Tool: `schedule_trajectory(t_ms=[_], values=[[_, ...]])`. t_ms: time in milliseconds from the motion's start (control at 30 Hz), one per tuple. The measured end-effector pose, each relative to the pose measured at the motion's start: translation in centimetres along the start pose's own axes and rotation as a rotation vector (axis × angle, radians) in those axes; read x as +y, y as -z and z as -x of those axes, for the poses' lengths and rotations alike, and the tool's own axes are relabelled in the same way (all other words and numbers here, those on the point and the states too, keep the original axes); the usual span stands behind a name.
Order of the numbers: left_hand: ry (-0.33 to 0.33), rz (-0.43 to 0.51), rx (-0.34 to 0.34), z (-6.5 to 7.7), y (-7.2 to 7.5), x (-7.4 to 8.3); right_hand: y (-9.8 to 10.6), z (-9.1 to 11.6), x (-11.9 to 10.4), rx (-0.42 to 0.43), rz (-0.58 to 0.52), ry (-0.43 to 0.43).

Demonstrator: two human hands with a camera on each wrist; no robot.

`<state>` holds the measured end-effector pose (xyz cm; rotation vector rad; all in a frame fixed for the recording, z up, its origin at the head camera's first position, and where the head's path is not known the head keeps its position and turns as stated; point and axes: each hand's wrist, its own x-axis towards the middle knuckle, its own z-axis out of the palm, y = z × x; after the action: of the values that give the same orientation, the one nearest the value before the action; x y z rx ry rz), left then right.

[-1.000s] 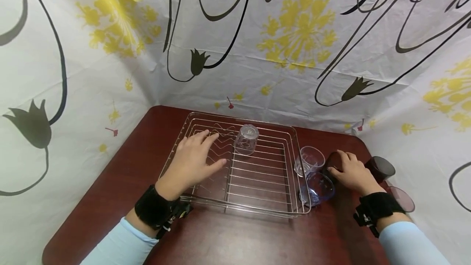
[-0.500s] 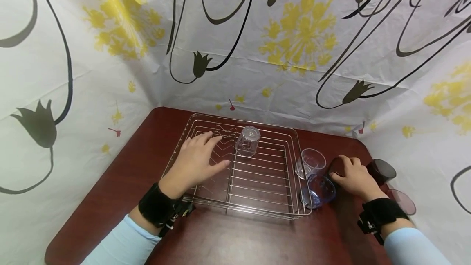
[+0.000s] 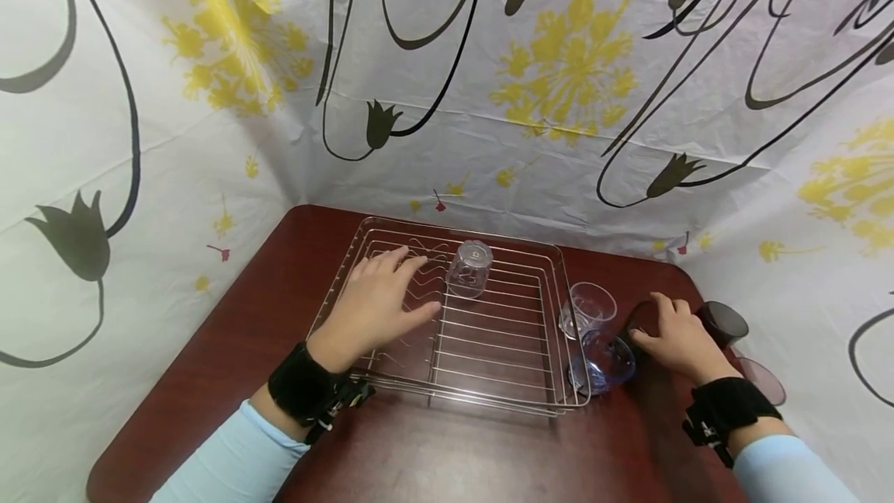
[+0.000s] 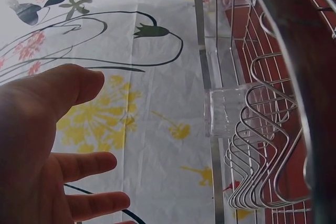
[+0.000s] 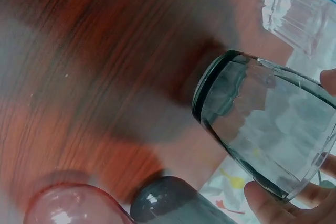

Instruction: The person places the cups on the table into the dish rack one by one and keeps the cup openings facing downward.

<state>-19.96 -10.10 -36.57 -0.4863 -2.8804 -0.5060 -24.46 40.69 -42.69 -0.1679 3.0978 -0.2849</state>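
Reddish table [image 3: 482,456] below, right hand [image 3: 677,338] grips a dark glass [image 5: 262,116] between its fingers, left hand [image 3: 370,307] spread.

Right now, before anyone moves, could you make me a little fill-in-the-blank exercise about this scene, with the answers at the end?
The clear glass in the wire rack is turned upside ____. The dark glass is gripped by the person's ____ hand. The left hand, over the rack, holds ____. By the rack's near right corner sits a glass tinted ____.

Missing words: down; right; nothing; blue.
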Motion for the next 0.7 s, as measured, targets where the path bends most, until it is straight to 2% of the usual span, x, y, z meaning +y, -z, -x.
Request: schedule_trajectory(t_ms=[400,700], values=[[-0.014,0.006,-0.001,-0.2,-0.1,0.1,1.5,0.8,-1.0,0.105,0.047,-0.024],[-0.012,0.012,-0.017,-0.4,-0.1,0.6,3.9,1.2,-3.0,0.214,0.025,0.019]])
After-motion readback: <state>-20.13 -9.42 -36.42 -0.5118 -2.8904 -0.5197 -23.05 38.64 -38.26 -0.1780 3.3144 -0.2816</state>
